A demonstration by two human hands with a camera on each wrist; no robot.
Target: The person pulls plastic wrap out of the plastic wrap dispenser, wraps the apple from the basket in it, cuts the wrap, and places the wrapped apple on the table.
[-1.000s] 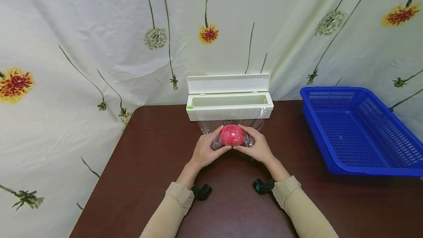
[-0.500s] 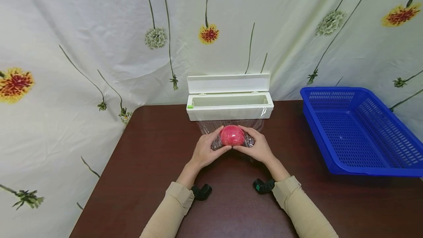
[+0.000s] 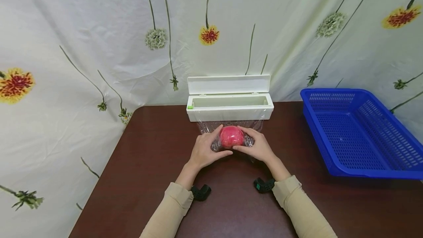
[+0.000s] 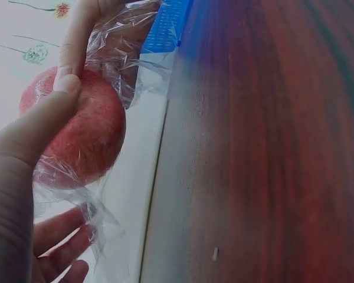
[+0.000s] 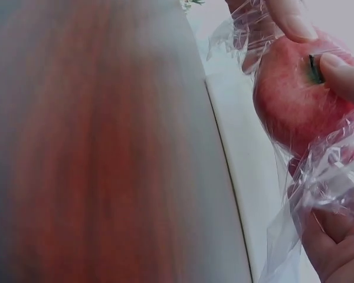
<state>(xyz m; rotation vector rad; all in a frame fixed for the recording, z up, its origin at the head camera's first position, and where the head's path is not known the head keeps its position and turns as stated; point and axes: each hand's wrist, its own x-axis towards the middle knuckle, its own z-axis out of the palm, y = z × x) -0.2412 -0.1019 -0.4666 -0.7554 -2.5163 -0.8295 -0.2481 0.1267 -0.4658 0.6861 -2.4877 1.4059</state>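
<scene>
A red apple (image 3: pixel 231 137) sits between both hands in the head view, with clear cling film (image 4: pixel 115 50) around it. My left hand (image 3: pixel 203 152) holds it from the left, thumb on the near side and the other fingers spread behind the film. From the right, my right hand (image 3: pixel 259 149) grips it, its thumb close by the stem in the right wrist view. Bunched film (image 5: pixel 333 171) hangs off the apple's sides. A sheet of film runs from the apple to the white cling film dispenser (image 3: pixel 230 114), whose lid stands up.
To the right on the dark brown table (image 3: pixel 148 153) stands a blue plastic basket (image 3: pixel 380 173) with perforated walls. A flowered white curtain (image 3: pixel 115 28) hangs behind the table. Black wrist devices sit on both forearms.
The left thumb has slid slightly toward the person, away from the right thumb tip. The apple has barely moved, and the dispenser and basket stay in place.
</scene>
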